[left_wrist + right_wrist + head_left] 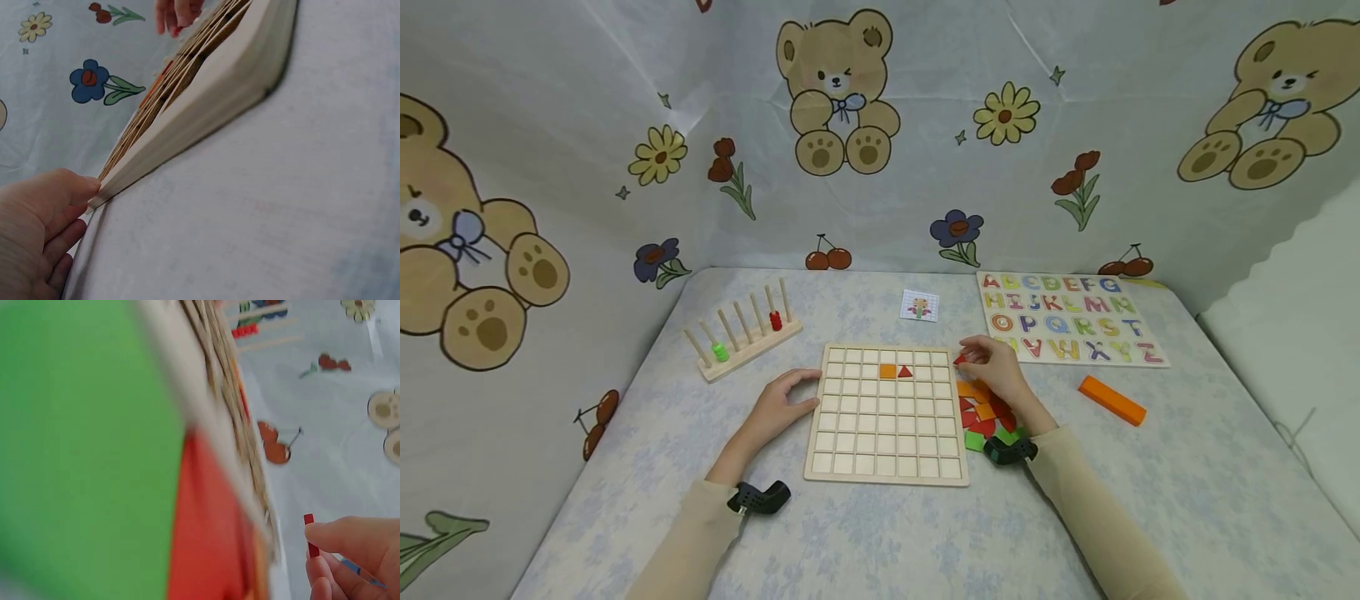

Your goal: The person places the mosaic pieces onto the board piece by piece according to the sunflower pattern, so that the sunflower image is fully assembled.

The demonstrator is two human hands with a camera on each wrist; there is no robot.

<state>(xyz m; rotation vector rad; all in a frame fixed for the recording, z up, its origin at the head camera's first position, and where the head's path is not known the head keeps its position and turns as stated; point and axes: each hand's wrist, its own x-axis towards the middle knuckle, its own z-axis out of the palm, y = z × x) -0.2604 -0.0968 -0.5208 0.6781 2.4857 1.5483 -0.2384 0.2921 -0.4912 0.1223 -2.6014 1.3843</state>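
A wooden grid board [886, 482] lies flat on the table between the hands. In its upper rows sit an orange square tile [888, 372] and, just right of it, a red triangle tile [906, 372]. My left hand [784, 410] touches the board's left edge; the left wrist view shows the thumb [81, 186] against the rim with the other fingers loosely beside it. Past the board's upper right corner, my right hand [997, 369] pinches a small red tile [312, 535] between thumb and fingertips. Seen edge-on there, its full outline is hidden.
Loose red, orange and green tiles [984, 410] are heaped right of the board, partly under the right forearm. Behind stand a peg rack [752, 346] with beads, a small picture card [920, 305] and an alphabet board [1067, 318]. An orange bar [1112, 401] lies at right.
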